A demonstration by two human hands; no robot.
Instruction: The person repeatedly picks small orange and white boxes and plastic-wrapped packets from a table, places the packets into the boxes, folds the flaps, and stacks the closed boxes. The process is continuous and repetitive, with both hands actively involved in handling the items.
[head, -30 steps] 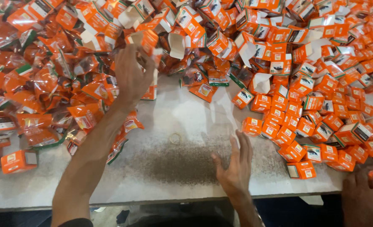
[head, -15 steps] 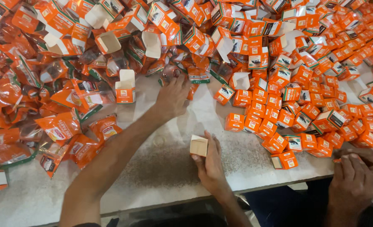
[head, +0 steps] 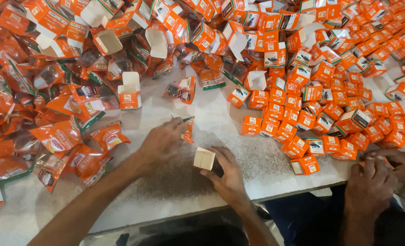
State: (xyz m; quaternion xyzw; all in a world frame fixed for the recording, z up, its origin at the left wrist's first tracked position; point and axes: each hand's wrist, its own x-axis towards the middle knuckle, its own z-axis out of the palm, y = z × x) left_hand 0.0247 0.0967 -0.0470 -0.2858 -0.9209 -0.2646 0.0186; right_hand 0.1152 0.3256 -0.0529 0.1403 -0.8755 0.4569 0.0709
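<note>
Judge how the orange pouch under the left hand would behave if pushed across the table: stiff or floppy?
Probably floppy: the orange pouch in the left hand is crinkled film, like the creased ones nearby. Likely light, sliding easily on the smooth table; unlikely to roll.

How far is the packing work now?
Done: many closed orange boxes at right. In hand: left hand holds an orange pouch; right hand holds an open small box. Left: piled loose pouches and empty open boxes.

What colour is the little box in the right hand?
The small box shows pale cream card, seen in the head view.
</note>
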